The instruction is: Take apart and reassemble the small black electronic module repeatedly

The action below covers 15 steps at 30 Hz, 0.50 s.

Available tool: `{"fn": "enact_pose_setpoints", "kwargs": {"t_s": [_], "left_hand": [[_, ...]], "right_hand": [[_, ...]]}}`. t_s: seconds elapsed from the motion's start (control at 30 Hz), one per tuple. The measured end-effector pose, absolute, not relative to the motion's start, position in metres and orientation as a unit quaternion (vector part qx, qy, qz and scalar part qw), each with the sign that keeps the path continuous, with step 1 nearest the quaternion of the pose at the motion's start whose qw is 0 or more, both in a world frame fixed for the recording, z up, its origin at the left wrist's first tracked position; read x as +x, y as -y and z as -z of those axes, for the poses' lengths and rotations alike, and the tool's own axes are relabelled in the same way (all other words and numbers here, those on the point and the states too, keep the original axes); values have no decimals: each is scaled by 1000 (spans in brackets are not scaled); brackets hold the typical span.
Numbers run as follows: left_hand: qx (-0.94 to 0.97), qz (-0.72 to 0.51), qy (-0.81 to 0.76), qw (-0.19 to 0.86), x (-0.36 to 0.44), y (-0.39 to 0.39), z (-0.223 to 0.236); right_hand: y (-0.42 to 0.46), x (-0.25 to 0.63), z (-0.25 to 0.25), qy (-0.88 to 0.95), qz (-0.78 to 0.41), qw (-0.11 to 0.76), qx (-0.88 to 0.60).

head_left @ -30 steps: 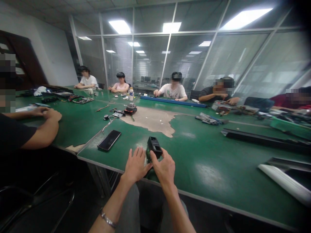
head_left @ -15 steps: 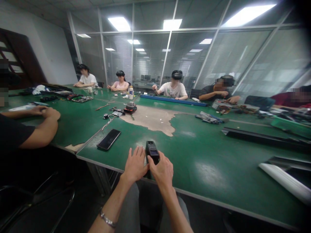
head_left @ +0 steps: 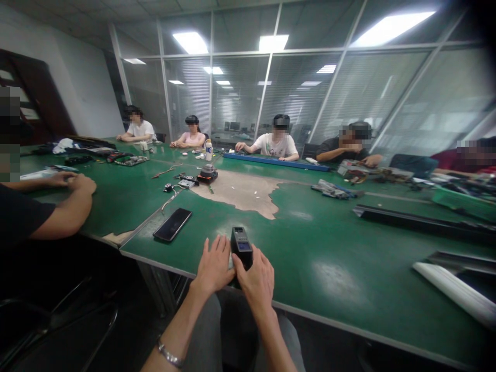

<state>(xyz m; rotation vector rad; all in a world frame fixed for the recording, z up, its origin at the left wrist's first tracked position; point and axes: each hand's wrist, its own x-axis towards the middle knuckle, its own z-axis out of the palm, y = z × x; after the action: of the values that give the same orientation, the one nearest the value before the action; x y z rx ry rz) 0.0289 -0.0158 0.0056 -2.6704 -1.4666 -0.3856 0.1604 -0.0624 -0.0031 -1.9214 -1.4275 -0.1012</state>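
- Well, a phone (head_left: 172,225) lies on the green desk (head_left: 321,294), left of your hands.
- Your left hand (head_left: 214,266) is spread, just beside the black box (head_left: 241,247).
- Your right hand (head_left: 253,284) pinches that box at the desk's edge.

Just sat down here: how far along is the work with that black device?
Done: no finished step shows. In hand: the device stands upright, gripped by the right hand, with the left hand against its side. Left: unclear; the phone lies on the table, neither hand on it.
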Motion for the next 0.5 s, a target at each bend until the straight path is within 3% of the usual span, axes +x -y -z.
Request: {"fn": "enact_pose_setpoints", "kwargs": {"t_s": [0.5], "left_hand": [[-871, 139, 470, 28, 28, 13, -2]], "right_hand": [[53, 159, -11, 539, 1, 443, -716]]}}
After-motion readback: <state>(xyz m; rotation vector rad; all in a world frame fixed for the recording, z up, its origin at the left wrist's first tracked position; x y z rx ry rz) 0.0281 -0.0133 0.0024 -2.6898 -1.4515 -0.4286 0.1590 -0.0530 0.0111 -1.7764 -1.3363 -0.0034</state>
